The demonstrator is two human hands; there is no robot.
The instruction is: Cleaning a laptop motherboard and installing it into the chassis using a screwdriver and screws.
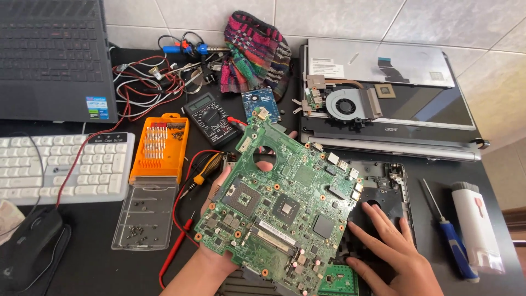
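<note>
We hold the green motherboard from underneath with our left hand, tilted above the bench's front edge. Right hand open, flat on the black laptop base beside it.

Workbench is a black desk shoved against a wall of big pale marbled tiles. Lighting's bright and even, pretty daylight-ish.
</note>
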